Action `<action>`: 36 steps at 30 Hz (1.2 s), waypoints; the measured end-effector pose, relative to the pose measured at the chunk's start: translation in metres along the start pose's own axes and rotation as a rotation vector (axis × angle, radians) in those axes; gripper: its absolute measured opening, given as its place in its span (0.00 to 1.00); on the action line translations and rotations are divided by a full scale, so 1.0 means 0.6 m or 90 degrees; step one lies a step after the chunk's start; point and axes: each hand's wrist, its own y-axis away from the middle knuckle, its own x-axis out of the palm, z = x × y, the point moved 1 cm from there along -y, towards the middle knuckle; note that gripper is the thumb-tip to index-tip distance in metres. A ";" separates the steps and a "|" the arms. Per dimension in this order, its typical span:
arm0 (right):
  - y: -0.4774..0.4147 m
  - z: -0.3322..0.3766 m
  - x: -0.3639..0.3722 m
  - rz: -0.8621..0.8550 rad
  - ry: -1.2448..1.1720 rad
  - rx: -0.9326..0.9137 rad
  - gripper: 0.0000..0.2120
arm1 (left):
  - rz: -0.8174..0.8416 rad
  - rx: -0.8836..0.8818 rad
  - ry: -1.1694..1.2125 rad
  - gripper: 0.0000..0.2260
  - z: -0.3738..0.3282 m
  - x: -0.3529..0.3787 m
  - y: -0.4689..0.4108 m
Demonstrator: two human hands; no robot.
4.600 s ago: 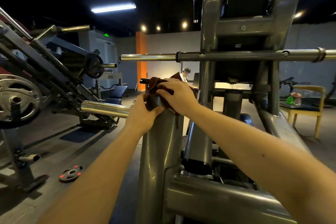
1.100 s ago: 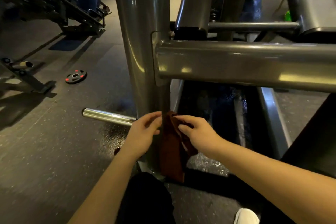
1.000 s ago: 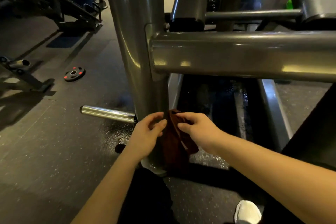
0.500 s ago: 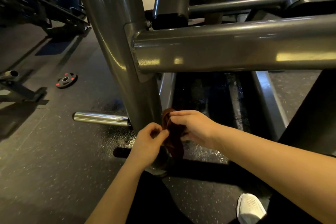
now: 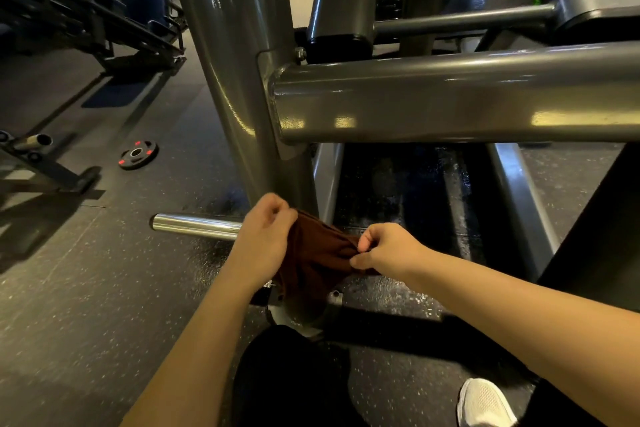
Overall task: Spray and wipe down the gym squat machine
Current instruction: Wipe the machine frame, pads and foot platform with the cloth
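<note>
- Your left hand (image 5: 265, 239) is curled closed on the left edge of the brown cloth (image 5: 317, 260), and your right hand (image 5: 388, 248) pinches its right edge between thumb and fingers.
- The cloth is stretched between your two hands with its long axis running left to right, and it wraps the front of the grey upright post (image 5: 242, 87) low down, just above the post's foot on the floor (image 5: 86, 288).
- The post itself rises steeply and leans slightly left toward the top; a thick grey crossbar (image 5: 450, 100) runs off it to the right, roughly level.
- A chrome peg (image 5: 194, 226) sticks out leftward from the post, just beside your left hand.
- A small weight plate (image 5: 138, 154) lies flat on the floor, well to the left.
- Your white shoe (image 5: 485, 404) is at the lower right.
</note>
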 end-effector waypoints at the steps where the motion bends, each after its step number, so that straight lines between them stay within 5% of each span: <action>1: -0.001 -0.002 0.000 -0.001 0.002 0.002 0.14 | 0.035 0.019 -0.020 0.08 -0.008 0.000 -0.002; 4: 0.000 -0.002 0.001 0.012 -0.053 -0.047 0.20 | 0.130 0.067 -0.066 0.08 -0.035 0.008 -0.006; 7: 0.004 0.002 0.007 0.154 -0.168 -0.118 0.32 | 0.192 0.107 -0.114 0.09 -0.054 0.018 -0.010; 12: 0.009 0.002 0.009 0.204 -0.170 -0.136 0.13 | 0.209 0.106 -0.177 0.08 -0.046 0.008 -0.024; 21: 0.013 0.014 0.002 0.158 -0.191 -0.110 0.03 | 0.115 0.069 -0.138 0.07 0.040 0.018 -0.048; 24: 0.007 0.009 0.004 0.095 -0.266 -0.048 0.03 | 0.076 -0.033 -0.127 0.12 0.086 0.035 -0.048; 29: -0.006 0.001 0.002 -0.011 -0.353 0.024 0.07 | 0.171 -0.250 -0.057 0.07 0.143 0.091 -0.017; 31: -0.006 0.002 0.001 -0.016 -0.393 0.033 0.07 | 0.187 -0.307 0.049 0.03 0.149 0.114 -0.003; 36: -0.002 0.009 0.010 0.030 -0.456 0.048 0.06 | 0.226 -0.397 0.331 0.17 0.138 0.135 0.015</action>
